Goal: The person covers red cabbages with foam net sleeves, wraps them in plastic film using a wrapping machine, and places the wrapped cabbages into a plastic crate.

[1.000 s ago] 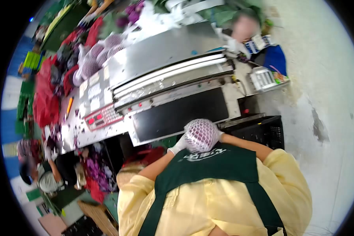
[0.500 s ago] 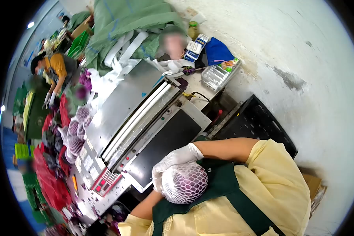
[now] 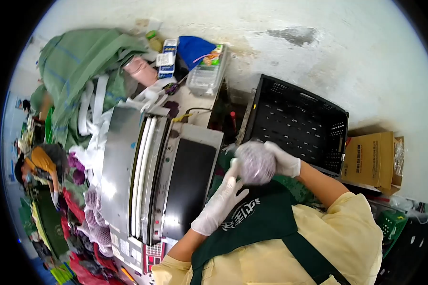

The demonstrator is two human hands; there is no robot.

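The netted fruit, a round purple thing in a white foam mesh sleeve, is up off every surface, held in front of the green apron between the sealing machine on the left and the black plastic crate on the right. The right hand, gloved in white, is wrapped over its far and right side with the fingers curled around it; the left hand, also gloved, has its fingers stretched up along the near left side, the tips touching the mesh, so it steadies more than it clasps. The sleeve looks fully on the fruit, so the wrapping seems done; it lies neither on the machine's dark plate nor in the crate, so setting it down appears to be what is left. The crate shows nothing inside where its floor is visible. More netted fruit is heaped at the far left of the machine, near another person in orange
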